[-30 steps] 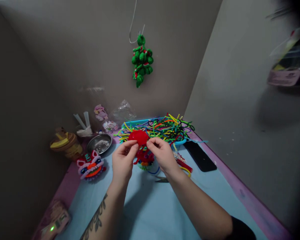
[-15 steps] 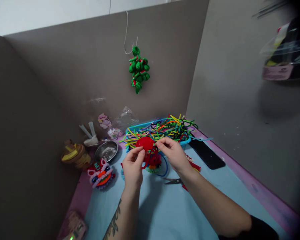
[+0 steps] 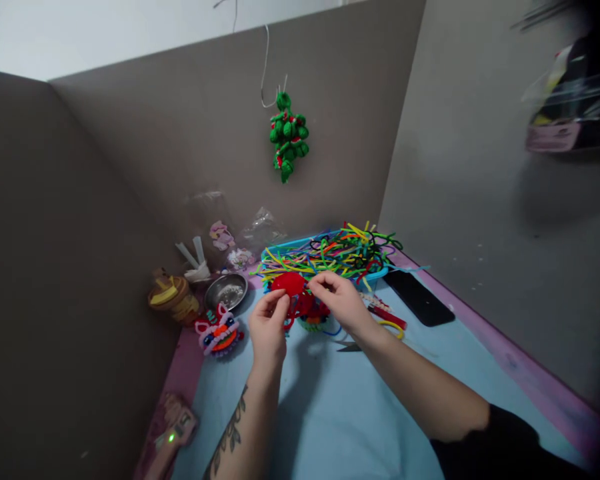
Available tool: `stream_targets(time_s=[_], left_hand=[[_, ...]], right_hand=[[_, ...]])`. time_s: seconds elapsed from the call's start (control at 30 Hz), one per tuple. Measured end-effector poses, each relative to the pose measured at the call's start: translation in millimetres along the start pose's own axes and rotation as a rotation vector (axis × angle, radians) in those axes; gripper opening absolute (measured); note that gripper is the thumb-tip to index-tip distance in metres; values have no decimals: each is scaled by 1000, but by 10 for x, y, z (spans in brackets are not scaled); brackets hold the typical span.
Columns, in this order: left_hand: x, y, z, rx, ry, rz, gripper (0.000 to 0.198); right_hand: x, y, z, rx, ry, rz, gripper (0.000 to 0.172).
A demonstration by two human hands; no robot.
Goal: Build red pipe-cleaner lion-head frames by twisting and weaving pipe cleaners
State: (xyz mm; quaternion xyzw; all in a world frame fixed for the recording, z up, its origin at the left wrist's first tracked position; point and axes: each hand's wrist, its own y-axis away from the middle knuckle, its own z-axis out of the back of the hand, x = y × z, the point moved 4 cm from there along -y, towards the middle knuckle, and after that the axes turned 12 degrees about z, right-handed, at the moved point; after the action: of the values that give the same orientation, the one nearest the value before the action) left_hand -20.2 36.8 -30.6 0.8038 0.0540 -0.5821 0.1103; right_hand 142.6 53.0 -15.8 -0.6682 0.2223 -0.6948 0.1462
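Both my hands pinch a red fuzzy pipe-cleaner piece [image 3: 291, 285] held just above the light blue table mat [image 3: 340, 413]. My left hand [image 3: 267, 328] grips its lower left edge with thumb and forefinger. My right hand [image 3: 341, 301] is closed on its right side, where red loops hang down. Under the piece lies a multicoloured pipe-cleaner figure [image 3: 314, 321]. Right behind my hands stands a blue tray [image 3: 280, 248] heaped with coloured pipe cleaners [image 3: 337, 255].
A lion-head craft [image 3: 218, 333], a metal dish [image 3: 226, 291] and a brown-yellow figure [image 3: 173, 301] sit at the left. Scissors [image 3: 349, 346] and a black phone [image 3: 419, 297] lie at the right. A green ornament [image 3: 288, 137] hangs on the grey partition. A glue gun [image 3: 173, 430] lies near left.
The view has shifted, so everything sits a little further right and higher. My hands stay pinched on the red piece, and the right hand has moved closer in over it.
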Motion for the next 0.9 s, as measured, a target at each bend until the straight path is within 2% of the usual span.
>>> stream_targets(time_s=[0.23,0.5,0.7,0.9], left_hand=[[-4,16,-150,0,-4,-77,27],[8,-20,-393,49,51,-103,23],[-57,16,-417,35,41,-147,19],[-80,17,-409,75,73,-115,29]], right_hand=[[6,-7,-35,32,-79,-27,20],[42,-67,70,-34,-98,-20,21],[21,-71,87,-38,-160,-42,17],[32,-70,52,76,-198,-36,16]])
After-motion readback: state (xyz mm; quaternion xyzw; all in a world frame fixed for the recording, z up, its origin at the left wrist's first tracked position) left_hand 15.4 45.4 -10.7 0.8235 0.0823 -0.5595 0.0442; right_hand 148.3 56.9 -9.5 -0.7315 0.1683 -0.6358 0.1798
